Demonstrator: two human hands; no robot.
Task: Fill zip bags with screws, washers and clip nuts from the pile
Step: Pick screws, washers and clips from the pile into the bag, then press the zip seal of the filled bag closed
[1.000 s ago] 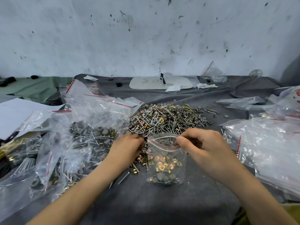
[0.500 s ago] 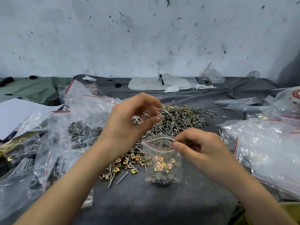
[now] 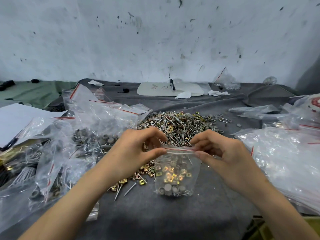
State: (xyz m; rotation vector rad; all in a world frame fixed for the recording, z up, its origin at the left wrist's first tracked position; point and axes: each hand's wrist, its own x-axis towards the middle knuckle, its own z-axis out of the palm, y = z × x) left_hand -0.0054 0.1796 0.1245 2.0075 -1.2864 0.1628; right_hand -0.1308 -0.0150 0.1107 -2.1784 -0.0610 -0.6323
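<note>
Zip bag [image 3: 176, 177] is resting on the grey cloth [image 3: 155, 215] just in front of the pile [image 3: 181, 125], holding clip nuts [image 3: 170, 175] above washers [image 3: 170, 188]. We are pinching its red-lined top, our left hand [image 3: 136, 149] and right hand [image 3: 223, 153] each gripping one end.

Rear filled by pale grey-white wall [image 3: 155, 40], flecked with dark specks, smears and scuffs. Work surface covered by dark grey cloth [image 3: 155, 222], creased into folds toward far right. Green cloth [image 3: 34, 94] laid at far left, against wall foot. White sheet [image 3: 17, 122] placed at left edge. Pale flat board [image 3: 155, 89] with handwritten marks set near wall. Scene lit evenly and softly; far right corner [image 3: 311, 75] left in shadow.
</note>
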